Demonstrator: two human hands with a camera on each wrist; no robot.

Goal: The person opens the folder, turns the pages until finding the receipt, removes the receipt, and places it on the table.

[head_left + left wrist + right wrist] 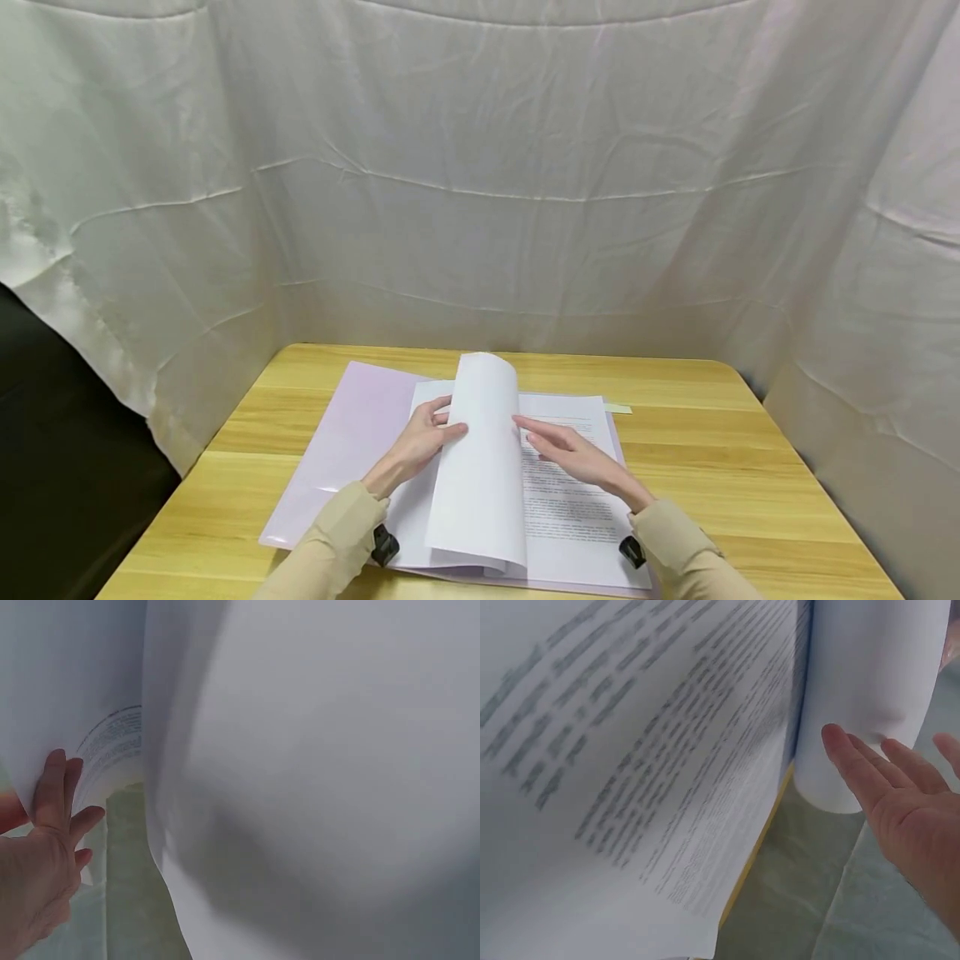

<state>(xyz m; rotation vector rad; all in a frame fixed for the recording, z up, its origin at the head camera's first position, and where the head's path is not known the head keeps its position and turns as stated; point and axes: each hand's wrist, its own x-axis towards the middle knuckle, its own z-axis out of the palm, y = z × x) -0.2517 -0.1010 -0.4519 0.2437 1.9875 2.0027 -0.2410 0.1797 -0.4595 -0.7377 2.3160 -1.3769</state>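
We noted the left hand [412, 446] pinching the left edge of a raised sheet [480, 475], the thumb on the near face and other fingers behind it. The sheet stood bent in a tall curl over the middle of an opened lilac folder [337, 442], its outer face blank. From the left wrist we made out a band of print, curved, beside the fingers.

The right hand [573, 458] had its fingers extended, gripping nothing, the tips at the right side of the curl. We took this for light contact, though the right wrist view was too soft to be sure.

Below the right hand we saw a printed page [570, 500] with rows of dark text. A pale tab [619, 409] stuck out past the folder's upper right side. The folder lay on a wood-grain surface [712, 467], toward the person's side. We recorded tan sleeves [337, 525] and a small black device [385, 546] at each wrist. Behind and to both sides we saw wrinkled grey cloth [480, 167] hanging.
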